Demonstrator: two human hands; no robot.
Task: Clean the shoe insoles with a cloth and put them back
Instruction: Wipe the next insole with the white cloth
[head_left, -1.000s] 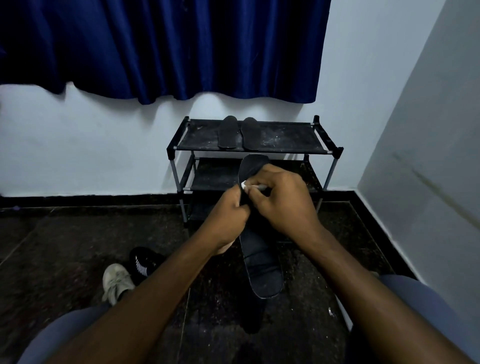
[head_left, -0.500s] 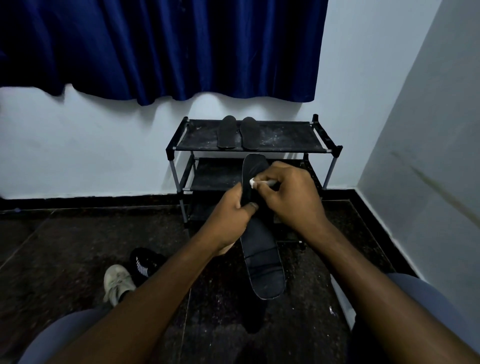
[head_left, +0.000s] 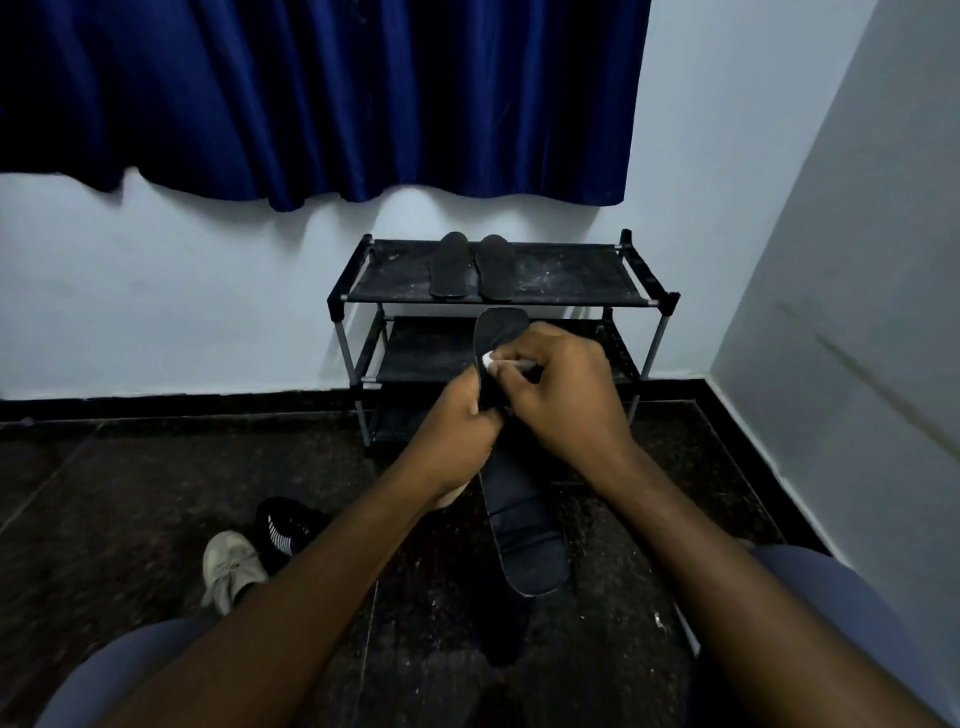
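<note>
A long black insole (head_left: 522, 525) is held up in front of me, toe end pointing away. My left hand (head_left: 457, 421) grips its left edge near the middle. My right hand (head_left: 563, 389) presses a small white cloth (head_left: 489, 359) against the insole's upper part; only a bit of the cloth shows past my fingers. Two more black insoles (head_left: 449, 265) lie side by side on the top shelf of a black shoe rack (head_left: 571, 291) against the wall.
A beige shoe (head_left: 228, 569) and a black shoe with white stripes (head_left: 285, 525) lie on the dark floor at lower left. A blue curtain (head_left: 322, 93) hangs above the rack. A wall closes in on the right. My knees frame the bottom corners.
My right hand with the cloth has slid slightly along the insole's upper part, and the insole has tilted a little. The left hand keeps its grip.
</note>
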